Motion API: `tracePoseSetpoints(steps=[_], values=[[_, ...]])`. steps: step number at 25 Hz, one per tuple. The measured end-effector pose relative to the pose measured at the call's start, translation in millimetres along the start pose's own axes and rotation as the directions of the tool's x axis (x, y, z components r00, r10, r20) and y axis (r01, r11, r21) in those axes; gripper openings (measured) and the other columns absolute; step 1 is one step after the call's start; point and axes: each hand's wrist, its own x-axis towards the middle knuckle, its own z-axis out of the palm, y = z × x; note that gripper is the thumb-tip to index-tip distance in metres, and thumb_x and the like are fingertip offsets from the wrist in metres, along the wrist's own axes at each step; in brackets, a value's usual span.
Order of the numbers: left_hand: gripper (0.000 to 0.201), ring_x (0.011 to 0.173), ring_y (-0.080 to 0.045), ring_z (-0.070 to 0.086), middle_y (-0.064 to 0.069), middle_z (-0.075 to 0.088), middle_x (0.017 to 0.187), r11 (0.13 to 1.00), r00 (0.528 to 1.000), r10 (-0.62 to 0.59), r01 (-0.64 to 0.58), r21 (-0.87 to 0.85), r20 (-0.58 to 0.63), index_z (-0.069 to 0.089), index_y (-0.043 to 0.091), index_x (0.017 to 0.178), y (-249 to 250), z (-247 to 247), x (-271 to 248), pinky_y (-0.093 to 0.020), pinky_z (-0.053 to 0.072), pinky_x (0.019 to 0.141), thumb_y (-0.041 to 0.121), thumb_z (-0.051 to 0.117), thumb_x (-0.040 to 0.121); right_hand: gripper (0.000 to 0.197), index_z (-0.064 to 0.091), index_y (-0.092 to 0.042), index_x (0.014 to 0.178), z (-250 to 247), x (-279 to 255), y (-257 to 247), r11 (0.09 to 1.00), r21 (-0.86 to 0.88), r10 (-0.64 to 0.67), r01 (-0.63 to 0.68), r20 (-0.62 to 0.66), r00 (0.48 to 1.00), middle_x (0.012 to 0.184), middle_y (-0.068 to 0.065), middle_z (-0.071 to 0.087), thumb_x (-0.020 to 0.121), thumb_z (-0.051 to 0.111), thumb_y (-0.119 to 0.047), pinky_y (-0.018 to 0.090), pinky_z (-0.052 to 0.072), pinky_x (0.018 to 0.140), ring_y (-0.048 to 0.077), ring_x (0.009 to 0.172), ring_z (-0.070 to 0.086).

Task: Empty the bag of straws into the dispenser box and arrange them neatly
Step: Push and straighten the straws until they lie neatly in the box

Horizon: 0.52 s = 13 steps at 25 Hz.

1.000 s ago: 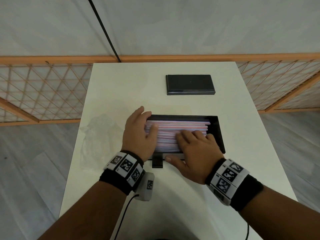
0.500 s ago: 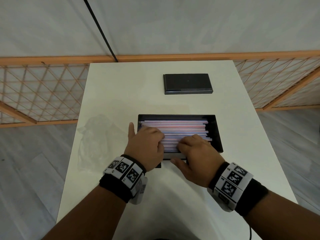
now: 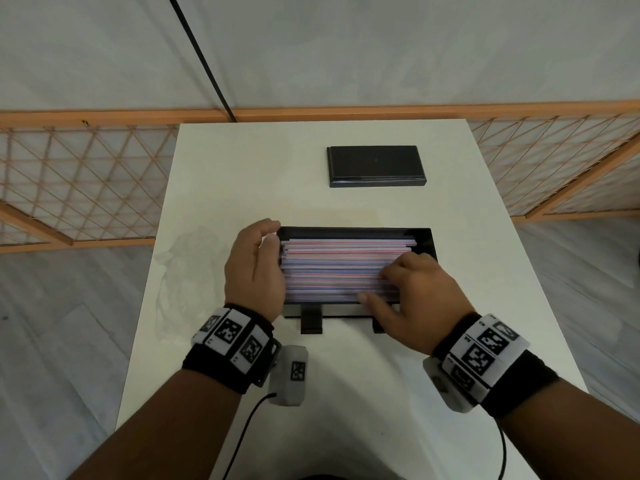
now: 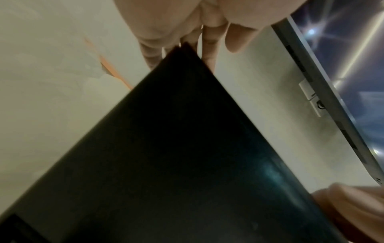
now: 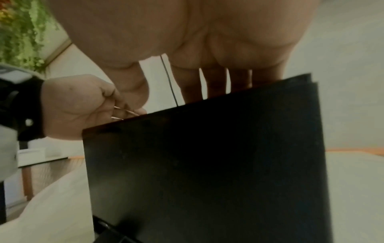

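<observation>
The box (image 3: 425, 239) is black and open, and it stands on the white table (image 3: 221, 174) in front of the person. Its long side runs from left to right. The straws (image 3: 332, 268) lie inside it in a flat stack. They all point the same way, left to right, along the long side of the box. Their colours are pink, blue and white. At the far right the ends of the upper straws are not quite even.

The left hand (image 3: 254, 268) is at the left end of the box. Its fingers curl over that end and touch the ends of the straws, and the palm is against the outer wall. It does not seem to grasp one straw; it presses on the stack from the side. In the right wrist view some thin straw ends show between its fingers (image 5: 116, 105).

The right hand (image 3: 417, 296) lies over the right near part of the stack. Its fingers bend down onto the straws, and the thumb reaches left along the near edge of the box. Whether it pinches any straw I cannot tell.

The black lid (image 3: 376, 166) lies flat farther back on the table, well apart from the box. A clear bag (image 3: 180, 271) lies on the table just left of the left hand.
</observation>
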Motion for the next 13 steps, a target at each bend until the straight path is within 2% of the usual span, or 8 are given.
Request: tracePoseSetpoints(steps=[2, 4, 6, 8, 9, 10, 11, 13], values=[[0.051, 0.116, -0.006, 0.057, 0.002, 0.064, 0.126, 0.995, 0.995, -0.092, 0.092, -0.025, 0.025, 0.066, 0.01, 0.123, 2.7, 0.5, 0.8, -0.03, 0.04, 0.112, 0.038, 0.034, 0.095, 0.06, 0.061, -0.019, 0.083, 2.1, -0.8, -4.5, 0.998, -0.051, -0.028, 0.033, 0.099, 0.995, 0.084, -0.002, 0.053, 0.083, 0.037, -0.075, 0.033, 0.046, 0.077, 0.023, 0.082, 0.049], [0.059, 0.12, -0.009, 0.054, 0.005, 0.063, 0.129, 0.988, 0.987, -0.153, 0.153, 0.003, 0.051, 0.065, 0.014, 0.129, 3.3, 2.3, -1.8, -0.036, 0.039, 0.114, 0.046, 0.029, 0.095, 0.06, 0.059, -0.019, 0.086, 3.7, -0.7, -12.8, 0.995, 0.013, -0.096, 0.095, 0.135, 0.986, 0.086, -0.002, 0.053, 0.086, 0.035, -0.074, 0.038, 0.048, 0.08, 0.024, 0.083, 0.051], [0.064, 0.126, -0.011, 0.052, 0.007, 0.06, 0.134, 0.978, 0.977, -0.207, 0.207, 0.002, 0.059, 0.059, 0.019, 0.136, 1.9, 3.2, -4.4, -0.04, 0.036, 0.116, 0.054, 0.026, 0.095, 0.055, 0.063, -0.014, 0.093, -2.9, 0.6, -10.9, 0.993, 0.085, -0.088, 0.088, -0.002, 0.996, 0.091, 0.002, 0.058, 0.088, 0.043, -0.065, 0.039, 0.049, 0.081, 0.026, 0.086, 0.054], [0.065, 0.131, -0.012, 0.051, 0.006, 0.058, 0.139, 0.96, 0.958, -0.278, 0.279, -0.009, 0.065, 0.057, 0.023, 0.139, 2.1, 2.6, -4.0, -0.043, 0.033, 0.119, 0.06, 0.026, 0.096, 0.051, 0.064, -0.008, 0.106, -13.7, 1.4, 4.4, 0.995, 0.086, 0.064, -0.048, -0.194, 0.979, 0.102, 0.01, 0.061, 0.085, 0.054, -0.054, 0.039, 0.049, 0.086, 0.032, 0.095, 0.055], [0.057, 0.126, -0.011, 0.054, 0.007, 0.061, 0.133, 0.951, 0.948, -0.309, 0.31, -0.011, 0.071, 0.061, 0.027, 0.131, 2.2, 2.6, -3.7, -0.044, 0.033, 0.119, 0.06, 0.027, 0.099, 0.053, 0.061, -0.006, 0.115, -19.4, 1.4, 15.3, 0.978, 0.099, 0.202, -0.184, -0.216, 0.955, 0.109, 0.014, 0.059, 0.085, 0.058, -0.049, 0.04, 0.048, 0.089, 0.035, 0.101, 0.055], [0.054, 0.119, -0.01, 0.057, 0.008, 0.064, 0.124, 0.937, 0.934, -0.346, 0.348, -0.007, 0.083, 0.064, 0.028, 0.12, 1.1, 2.6, -3.0, -0.044, 0.035, 0.118, 0.061, 0.027, 0.1, 0.056, 0.056, -0.004, 0.123, -24.1, 1.7, 23.3, 0.932, 0.125, 0.357, -0.34, -0.167, 0.919, 0.115, 0.016, 0.057, 0.087, 0.06, -0.047, 0.041, 0.046, 0.091, 0.037, 0.106, 0.054], [0.062, 0.116, -0.013, 0.059, 0.007, 0.066, 0.121, 0.925, 0.919, -0.379, 0.381, 0.0, 0.106, 0.066, 0.024, 0.116, 2.3, 3.2, -2.3, -0.046, 0.037, 0.116, 0.068, 0.027, 0.097, 0.056, 0.053, -0.003, 0.126, -25.5, 3.2, 28.9, 0.873, 0.138, 0.48, -0.468, -0.07, 0.875, 0.116, 0.017, 0.057, 0.089, 0.058, -0.045, 0.041, 0.045, 0.09, 0.038, 0.109, 0.054], [0.095, 0.125, -0.018, 0.058, 0.001, 0.064, 0.133, 0.897, 0.884, -0.437, 0.442, 0.009, 0.163, 0.062, 0.023, 0.131, 1.4, 7.1, -2.7, -0.046, 0.037, 0.117, 0.091, 0.023, 0.077, 0.04, 0.058, -0.002, 0.111, -21.5, 7.8, 31.8, 0.819, 0.15, 0.541, -0.554, 0.124, 0.832, 0.099, 0.016, 0.063, 0.096, 0.049, -0.038, 0.036, 0.041, 0.076, 0.038, 0.102, 0.058]])
